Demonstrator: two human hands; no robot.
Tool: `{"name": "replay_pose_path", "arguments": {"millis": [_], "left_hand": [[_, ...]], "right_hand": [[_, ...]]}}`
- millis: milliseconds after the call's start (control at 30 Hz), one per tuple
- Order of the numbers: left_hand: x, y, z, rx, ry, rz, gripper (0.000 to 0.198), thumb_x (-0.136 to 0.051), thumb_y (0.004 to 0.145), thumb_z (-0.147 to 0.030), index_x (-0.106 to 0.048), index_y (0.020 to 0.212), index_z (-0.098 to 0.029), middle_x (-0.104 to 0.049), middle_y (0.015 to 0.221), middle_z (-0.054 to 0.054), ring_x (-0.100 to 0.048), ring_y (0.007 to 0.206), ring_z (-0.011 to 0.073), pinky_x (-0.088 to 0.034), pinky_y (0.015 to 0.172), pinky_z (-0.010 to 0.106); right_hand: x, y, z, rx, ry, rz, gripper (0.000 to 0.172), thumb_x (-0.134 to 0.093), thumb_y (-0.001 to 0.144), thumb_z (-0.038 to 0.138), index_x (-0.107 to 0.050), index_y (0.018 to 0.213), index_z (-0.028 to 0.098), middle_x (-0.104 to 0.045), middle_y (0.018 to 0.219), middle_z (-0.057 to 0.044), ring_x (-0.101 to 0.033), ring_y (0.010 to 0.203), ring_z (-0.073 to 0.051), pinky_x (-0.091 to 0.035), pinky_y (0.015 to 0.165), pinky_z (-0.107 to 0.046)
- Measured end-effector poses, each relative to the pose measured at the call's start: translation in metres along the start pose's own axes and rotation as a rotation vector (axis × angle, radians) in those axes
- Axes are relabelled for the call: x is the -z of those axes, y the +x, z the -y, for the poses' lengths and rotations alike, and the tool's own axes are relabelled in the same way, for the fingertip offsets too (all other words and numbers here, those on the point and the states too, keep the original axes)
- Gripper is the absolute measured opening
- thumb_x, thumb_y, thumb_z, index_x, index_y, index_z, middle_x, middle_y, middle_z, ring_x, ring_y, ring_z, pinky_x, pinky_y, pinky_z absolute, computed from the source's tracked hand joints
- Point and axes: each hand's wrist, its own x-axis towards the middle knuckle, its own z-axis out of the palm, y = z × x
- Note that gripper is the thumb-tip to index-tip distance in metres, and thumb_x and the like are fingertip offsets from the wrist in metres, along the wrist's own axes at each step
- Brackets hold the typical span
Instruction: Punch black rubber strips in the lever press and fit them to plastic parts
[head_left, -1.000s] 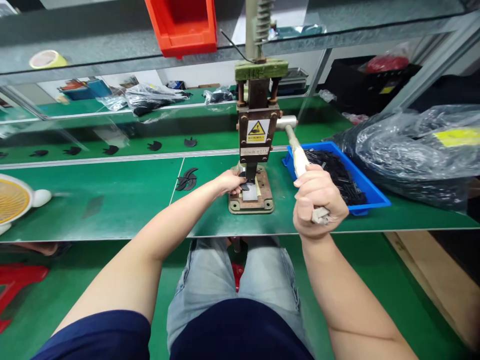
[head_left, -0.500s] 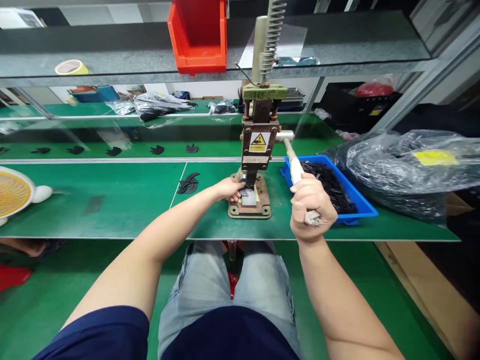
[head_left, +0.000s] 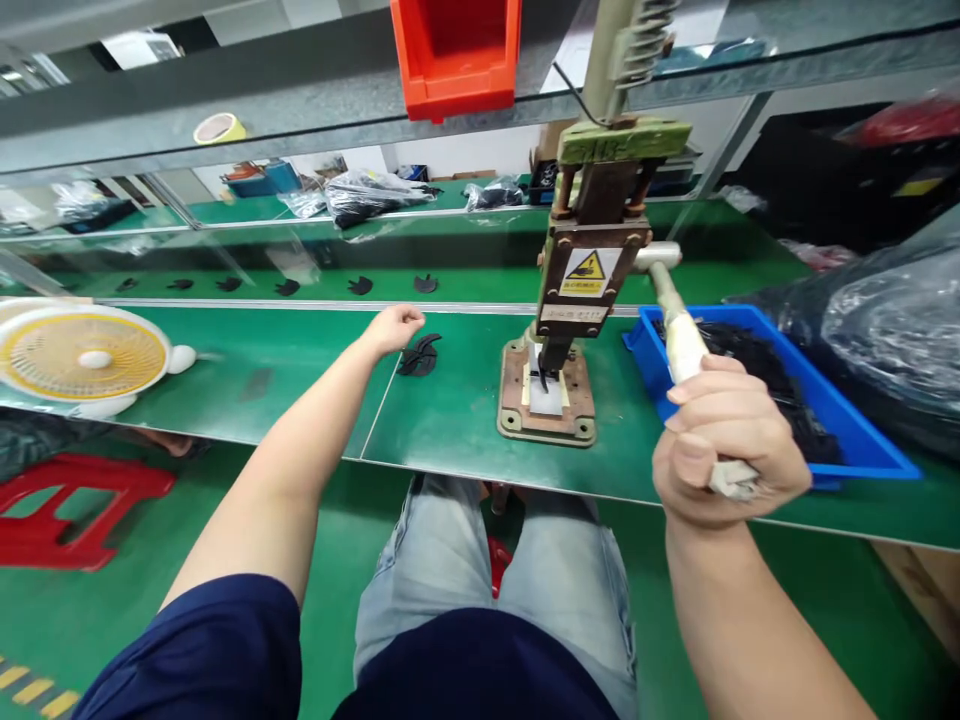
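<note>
Workbench [head_left: 465,395], lever press [head_left: 577,280] at one o'clock, right hand [head_left: 731,440] clutched its handle [head_left: 684,345], left hand [head_left: 396,328] hovered near black pieces [head_left: 420,358], grip unclear.

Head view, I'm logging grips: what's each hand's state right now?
Left hand: curled near black pieces; cannot tell if holding anything.
Right hand: closed around the press lever.

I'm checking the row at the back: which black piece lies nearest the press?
The row's rightmost black piece; every other one lies farther left of the press.
</note>
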Motion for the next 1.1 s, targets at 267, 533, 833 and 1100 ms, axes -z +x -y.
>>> {"name": "replay_pose_path", "arguments": {"millis": [267,533,833,1100], "left_hand": [[-0.013,0.027,0.058,0.078,0.229,0.137,0.042,-0.083,0.088,-0.057,-0.078,0.114,-0.025,-0.083,0.119,0.007,-0.077,0.106,0.0252,-0.056,0.091,0.032],[-0.041,0.050,0.022,0.199,0.413,0.213,0.038,-0.087,0.084,-0.051,-0.079,0.104,-0.019,-0.082,0.112,0.016,-0.077,0.108,0.0346,-0.056,0.087,0.037],[-0.067,0.014,-0.026,0.112,-0.254,0.003,0.029,-0.052,0.110,-0.035,-0.064,0.088,-0.020,-0.063,0.073,0.002,-0.055,0.064,0.0163,-0.039,0.062,0.028],[-0.126,-0.073,-0.095,0.038,-0.802,0.325,0.023,-0.074,0.102,-0.026,-0.061,0.085,-0.017,-0.068,0.069,0.001,-0.058,0.053,0.0099,-0.046,0.053,0.022]], "right_hand": [[0.000,-0.001,-0.003,0.031,-0.015,-0.011,0.039,-0.077,0.086,0.041,-0.052,0.060,0.025,-0.057,0.056,0.004,-0.066,0.063,-0.018,-0.060,0.089,-0.053],[0.004,0.001,0.003,0.017,-0.044,0.044,0.043,-0.081,0.088,0.044,-0.053,0.062,0.024,-0.059,0.058,0.004,-0.067,0.066,-0.019,-0.061,0.091,-0.056],[-0.003,0.000,0.004,0.037,-0.060,0.009,0.047,-0.074,0.097,0.046,-0.050,0.063,0.024,-0.054,0.059,0.006,-0.066,0.067,-0.015,-0.062,0.094,-0.054],[-0.007,0.002,0.008,0.036,-0.054,0.001,0.047,-0.075,0.096,0.043,-0.048,0.064,0.023,-0.054,0.060,0.005,-0.066,0.069,-0.015,-0.059,0.095,-0.054]]}}
